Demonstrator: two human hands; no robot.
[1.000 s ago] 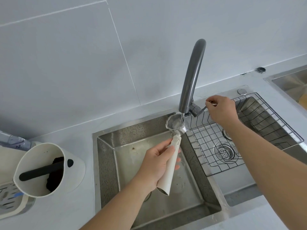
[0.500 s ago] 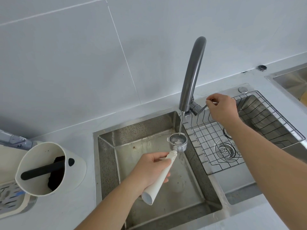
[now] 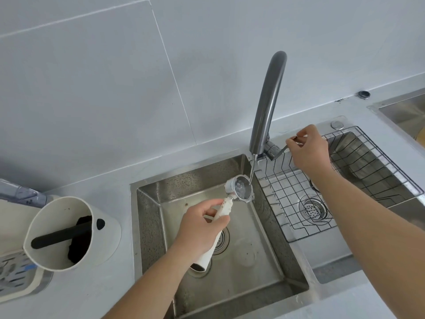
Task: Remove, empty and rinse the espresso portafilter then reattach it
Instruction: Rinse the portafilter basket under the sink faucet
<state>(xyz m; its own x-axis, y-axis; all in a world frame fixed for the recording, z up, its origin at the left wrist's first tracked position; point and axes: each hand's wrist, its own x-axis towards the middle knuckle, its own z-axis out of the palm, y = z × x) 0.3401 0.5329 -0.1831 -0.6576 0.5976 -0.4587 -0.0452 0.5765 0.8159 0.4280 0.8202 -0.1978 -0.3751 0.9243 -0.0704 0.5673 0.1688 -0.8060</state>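
My left hand (image 3: 200, 229) grips the white handle of the portafilter (image 3: 239, 189) over the left sink basin (image 3: 250, 268). Its metal basket is tilted toward me and sits under a thin stream of water from the grey curved faucet (image 3: 266, 104). Water fills the basket. My right hand (image 3: 307, 150) pinches the faucet lever (image 3: 281, 150) just right of the faucet base.
A white knock box (image 3: 59, 233) with a black bar and dark coffee grounds stands on the counter at left, next to a drip tray (image 3: 13, 275). A wire rack (image 3: 345, 180) lies in the right basin with a drain strainer (image 3: 312, 208). Another steel basin (image 3: 402, 109) is at far right.
My left hand has lowered the portafilter from right under the spout and tipped its basket toward me. My right hand stays on the lever. Water keeps running.
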